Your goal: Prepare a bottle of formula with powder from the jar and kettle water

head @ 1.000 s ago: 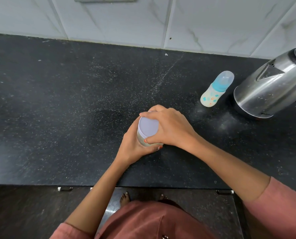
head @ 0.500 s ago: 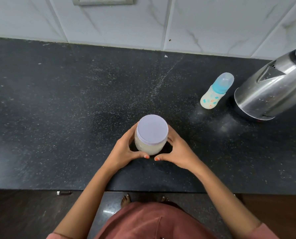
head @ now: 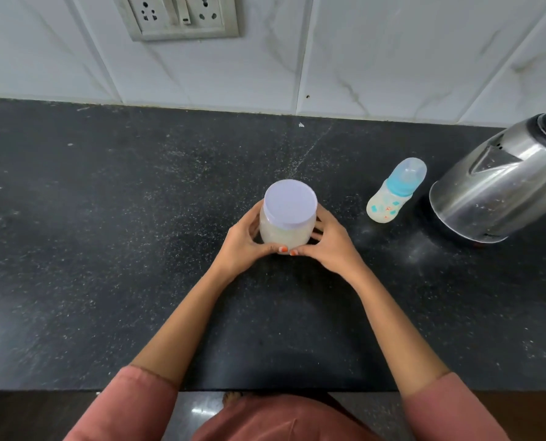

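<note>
While the left hand (head: 241, 246) and right hand (head: 333, 246) clasp one lidded jar (head: 289, 219), one capped bottle (head: 392, 197), one kettle (head: 500, 189).

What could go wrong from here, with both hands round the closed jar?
1. The left hand and right hand hold the jar low on its body, with the lid on; a jerky twist might tip it or scatter powder on the counter.
2. The bottle sits close beside the kettle; reaching for the kettle could knock the bottle over.
</note>
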